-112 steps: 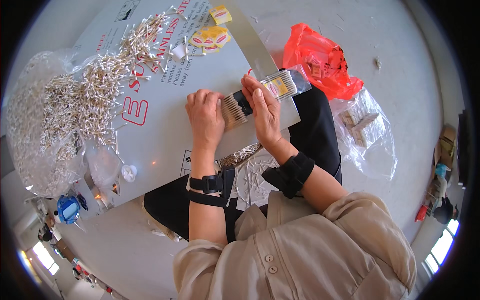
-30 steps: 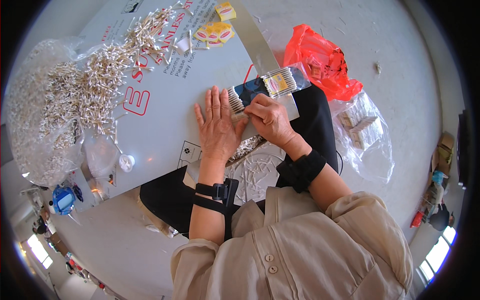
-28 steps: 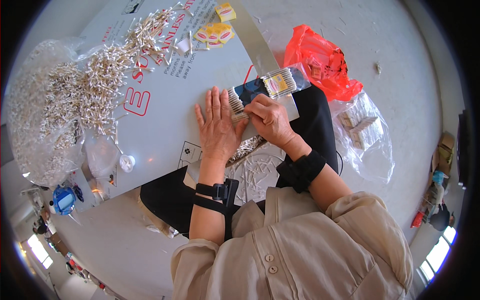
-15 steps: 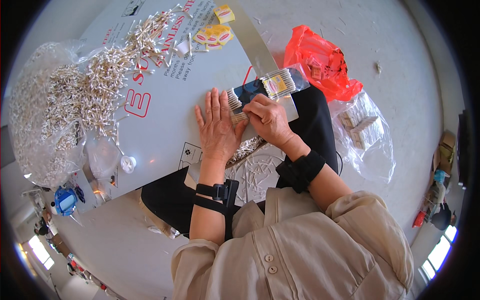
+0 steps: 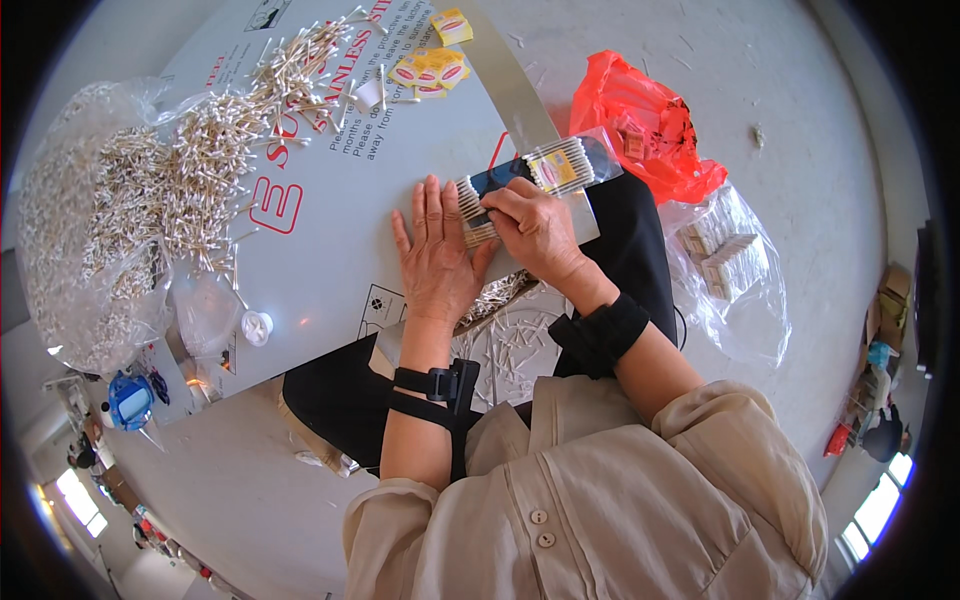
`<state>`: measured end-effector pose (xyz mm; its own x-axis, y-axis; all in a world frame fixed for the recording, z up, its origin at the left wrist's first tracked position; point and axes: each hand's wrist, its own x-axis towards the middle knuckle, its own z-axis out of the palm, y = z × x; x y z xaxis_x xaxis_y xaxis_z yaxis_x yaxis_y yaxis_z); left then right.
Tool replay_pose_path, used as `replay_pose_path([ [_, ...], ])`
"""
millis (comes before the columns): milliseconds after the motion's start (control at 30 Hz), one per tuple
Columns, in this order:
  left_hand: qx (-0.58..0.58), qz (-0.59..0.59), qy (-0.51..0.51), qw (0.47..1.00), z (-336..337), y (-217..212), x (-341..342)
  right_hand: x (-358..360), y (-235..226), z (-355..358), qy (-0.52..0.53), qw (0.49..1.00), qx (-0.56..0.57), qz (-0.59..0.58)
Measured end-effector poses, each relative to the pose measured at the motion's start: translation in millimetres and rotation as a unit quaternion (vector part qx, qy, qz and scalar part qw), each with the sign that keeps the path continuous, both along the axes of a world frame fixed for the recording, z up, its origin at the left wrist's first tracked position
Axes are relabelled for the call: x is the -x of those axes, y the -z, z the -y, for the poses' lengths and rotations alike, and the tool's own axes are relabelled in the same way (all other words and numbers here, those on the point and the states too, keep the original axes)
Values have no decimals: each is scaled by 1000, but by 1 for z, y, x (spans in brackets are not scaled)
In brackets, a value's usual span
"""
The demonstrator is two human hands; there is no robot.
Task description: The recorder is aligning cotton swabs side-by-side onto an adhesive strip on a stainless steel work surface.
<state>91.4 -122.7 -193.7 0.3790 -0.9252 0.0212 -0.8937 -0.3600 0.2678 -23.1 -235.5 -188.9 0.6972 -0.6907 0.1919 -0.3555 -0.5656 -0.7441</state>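
Flat on the grey sheet-metal tabletop (image 5: 330, 240) lies my left hand (image 5: 437, 260), fingers stretched out, its thumb beside a short row of cotton swabs (image 5: 468, 200). My right hand (image 5: 540, 235) is closed over that row's right side, thumb and fingertips drawn together; what they pinch is hidden. Just beyond it is a clear plastic packet (image 5: 603, 155) at the table's right edge, holding a row of swabs under a yellow label (image 5: 552, 170). A dark strip (image 5: 500, 177) shows between the two rows.
A large heap of loose swabs (image 5: 205, 150) spills from a clear bag (image 5: 60, 240) at left. Yellow labels (image 5: 428, 70) lie at the far edge. On the floor at right are a red bag (image 5: 630, 110) and a clear bag of packs (image 5: 740, 280). Swabs (image 5: 505, 345) lie below the near edge.
My right hand has shifted slightly left and down along the row of swabs, with its fingers curled a little differently. My left hand has barely moved.
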Motion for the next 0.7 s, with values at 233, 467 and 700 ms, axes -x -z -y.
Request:
replay_pose_path([
  [233, 1, -7, -2, 1000, 0, -1, 0, -1, 0, 0, 2, 1000, 19, -3],
  [467, -3, -6, 0, 1000, 0, -1, -1, -1, -1, 2, -21, 1000, -5, -3],
  [700, -1, -6, 0, 1000, 0, -1, 0, -5, -4, 1, 5, 1000, -15, 1],
])
